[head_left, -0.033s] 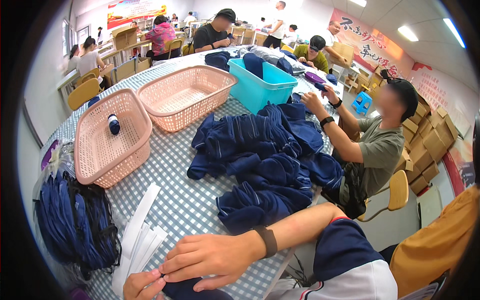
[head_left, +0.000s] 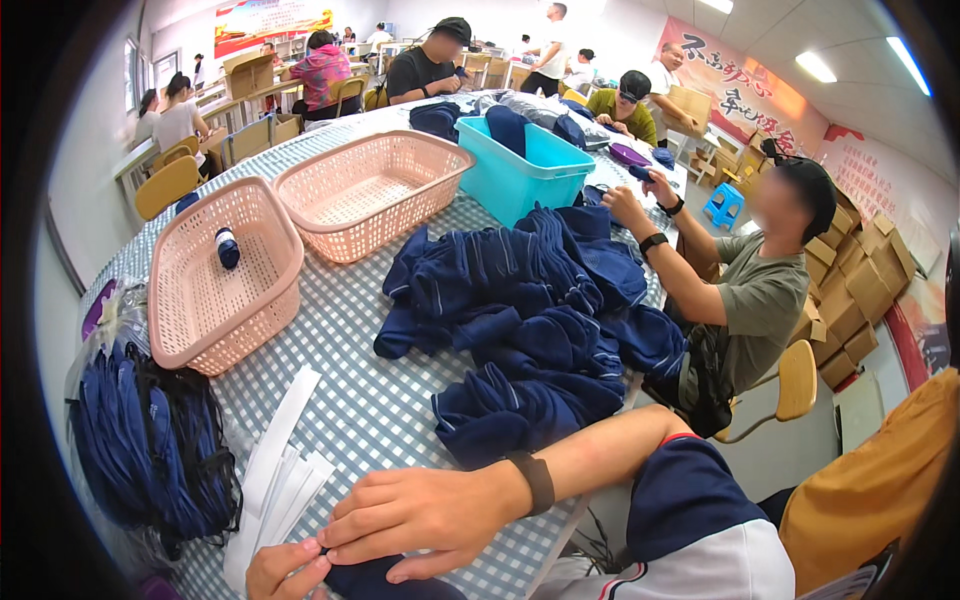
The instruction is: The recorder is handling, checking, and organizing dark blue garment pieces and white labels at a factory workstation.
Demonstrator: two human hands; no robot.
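Observation:
At the table's near edge lies a navy blue fabric piece (head_left: pixel 390 580), partly cut off by the lower rim of the view. My left hand (head_left: pixel 287 570) pinches its left end between thumb and fingers. Over the same piece bends my right hand (head_left: pixel 430 515), its fingertips meeting the left ones at the fabric's edge and its thumb resting on the cloth. Whatever sits between the fingertips is too small to make out. Just beyond my hands are white paper strips (head_left: pixel 285 480), fanned out on the checked cloth.
A heap of navy knit fabric (head_left: pixel 530 320) covers the middle right. Bundled navy pieces with black straps (head_left: pixel 150 450) lie left. Behind are a pink basket (head_left: pixel 185 320) holding a rolled navy item (head_left: pixel 228 248), another pink basket (head_left: pixel 380 195) and a turquoise bin (head_left: pixel 530 185). A co-worker (head_left: pixel 750 270) sits right.

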